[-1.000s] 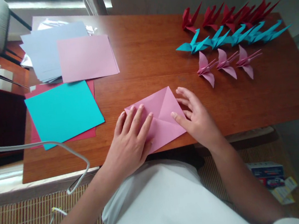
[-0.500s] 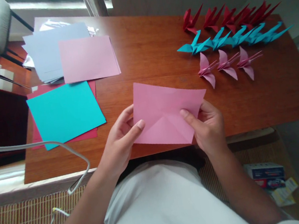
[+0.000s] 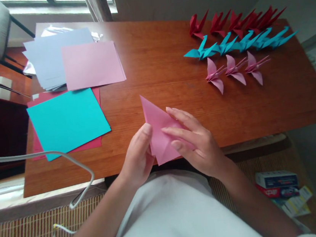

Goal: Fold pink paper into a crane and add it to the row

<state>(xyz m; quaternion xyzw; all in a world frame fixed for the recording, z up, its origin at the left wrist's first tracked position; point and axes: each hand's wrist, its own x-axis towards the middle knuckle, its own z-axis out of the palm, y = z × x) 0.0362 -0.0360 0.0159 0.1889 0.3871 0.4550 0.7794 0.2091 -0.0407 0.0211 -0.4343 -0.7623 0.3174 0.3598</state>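
Observation:
A sheet of pink paper (image 3: pixel 160 133), folded over on a slant into a roughly triangular shape, is between my hands above the table's front edge. My left hand (image 3: pixel 137 153) grips its left side, thumb on the near face and fingers hidden behind. Spread across the paper's right part are the fingers of my right hand (image 3: pixel 195 142), which lie on its surface with the thumb lower down. A slanting crease shows near the bottom of the paper.
Behind on the right stand rows of folded cranes: red (image 3: pixel 235 22), turquoise (image 3: pixel 241 43) and pink (image 3: pixel 234 71). At left lie turquoise sheets (image 3: pixel 69 121), light pink sheets (image 3: pixel 91 65) and grey-blue sheets (image 3: pixel 44 63). A white cable (image 3: pixel 77 163) crosses the front left corner.
The pink paper was spread out with both hands at its sides; now it is folded over diagonally. My right hand has moved left and lies over it.

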